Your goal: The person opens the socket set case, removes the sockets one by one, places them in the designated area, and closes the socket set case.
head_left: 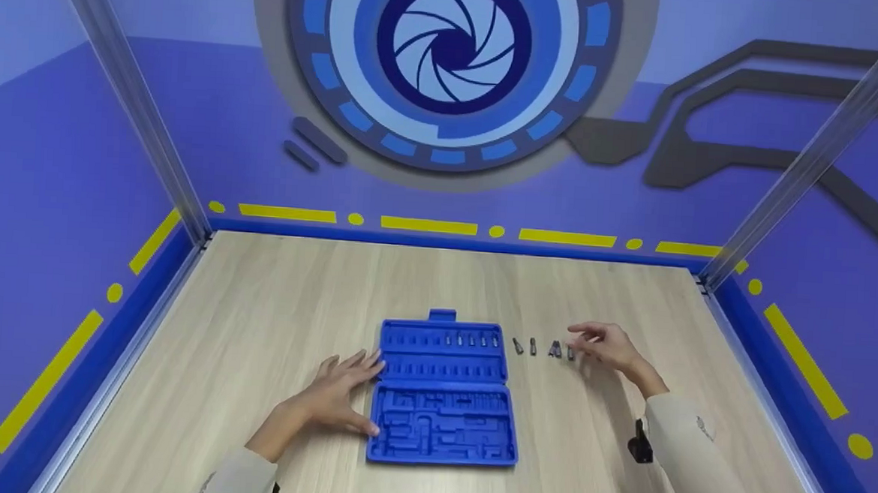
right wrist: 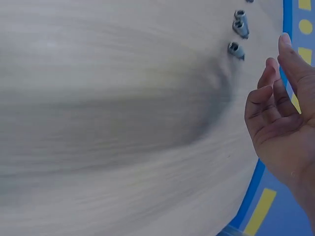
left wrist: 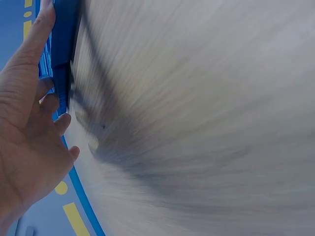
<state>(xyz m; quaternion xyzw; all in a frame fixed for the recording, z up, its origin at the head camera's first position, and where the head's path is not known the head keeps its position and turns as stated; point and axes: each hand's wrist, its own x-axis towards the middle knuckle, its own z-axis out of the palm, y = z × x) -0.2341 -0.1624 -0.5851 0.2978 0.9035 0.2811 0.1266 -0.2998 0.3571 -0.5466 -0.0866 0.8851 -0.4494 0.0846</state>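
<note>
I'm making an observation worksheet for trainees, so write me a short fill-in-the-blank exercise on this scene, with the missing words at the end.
1. The open case is coloured ____.
2. The hand touching it is the person's ____ one.
3. In the head view, the loose metal pieces lie on the table to the ____ of it.
4. The dashes along the bottom of the walls are ____.

Missing words: blue; left; right; yellow.

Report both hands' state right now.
Left hand: open, touching the left edge of the blue bit case.
Right hand: open, holding nothing, near the loose metal bits.
</note>
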